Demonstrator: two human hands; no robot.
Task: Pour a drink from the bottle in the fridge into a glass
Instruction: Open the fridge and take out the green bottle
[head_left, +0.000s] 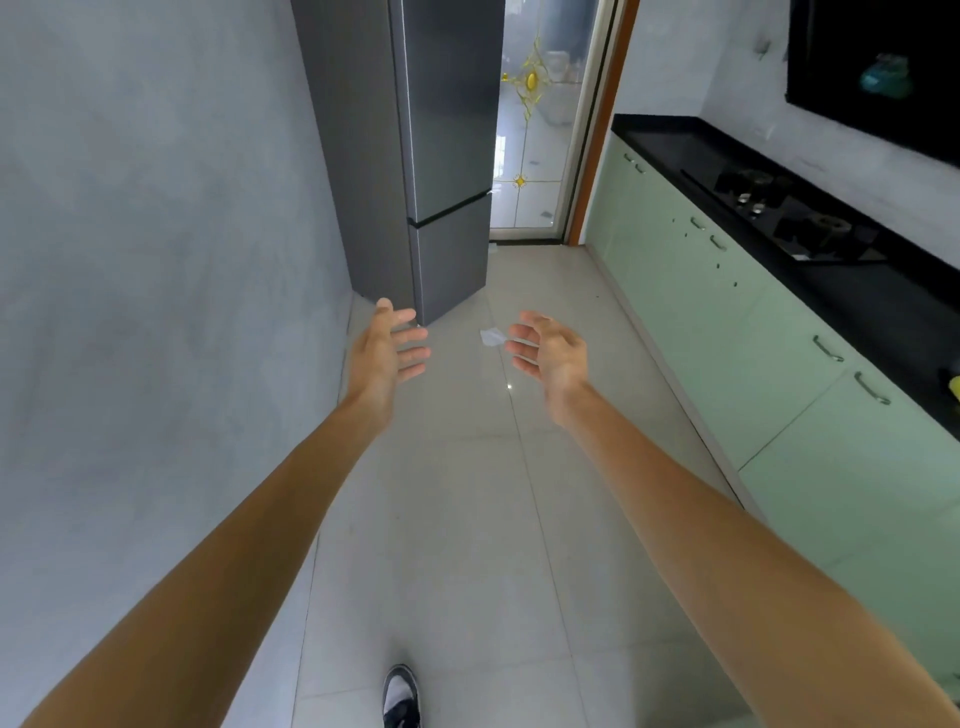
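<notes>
A tall dark grey fridge (447, 130) stands ahead against the left wall, both its doors closed. My left hand (387, 351) is stretched out in front of me, palm turned inward, fingers apart and holding nothing, just short of the fridge's lower corner. My right hand (548, 351) is held out beside it, also open and holding nothing. No bottle or glass is in view.
A black countertop (883, 306) with a gas hob (779, 213) runs along the right over pale green cabinets (727, 332). A glass door (535, 145) closes the far end. A small white scrap (491, 336) lies on the tiled floor. My shoe (401, 696) shows below.
</notes>
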